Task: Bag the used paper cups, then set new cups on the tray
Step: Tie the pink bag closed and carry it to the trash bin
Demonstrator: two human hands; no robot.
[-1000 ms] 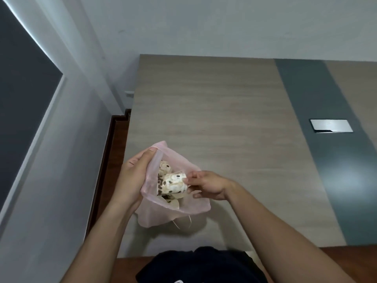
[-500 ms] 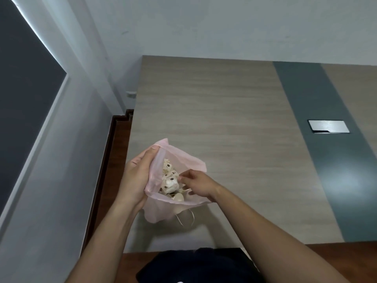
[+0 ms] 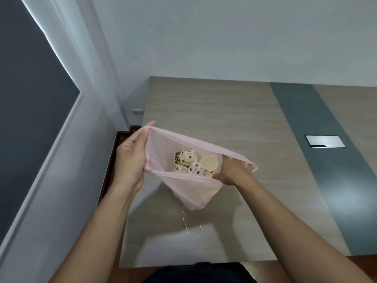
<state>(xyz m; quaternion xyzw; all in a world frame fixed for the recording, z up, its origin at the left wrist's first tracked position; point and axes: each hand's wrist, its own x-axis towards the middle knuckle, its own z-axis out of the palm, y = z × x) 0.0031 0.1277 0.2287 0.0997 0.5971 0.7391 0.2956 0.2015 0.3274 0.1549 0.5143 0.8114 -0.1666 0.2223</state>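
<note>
Pink mesh bag [image 3: 191, 190] held mid-frame above counter [image 3: 224, 119], left hand [image 3: 130, 160] and right hand [image 3: 230, 172] each pinching its rim, used paper cups [image 3: 193, 164] inside; a slipped grip likely spills them

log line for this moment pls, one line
phase: bagging | left hand: grips pink bag rim | right hand: grips opposite rim | used cups: inside | tray: not visible

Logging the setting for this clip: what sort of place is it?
Probably an office meeting room: a long wood-look table with a grey strip and flush metal cable hatch, plain walls, a dark window.
</note>
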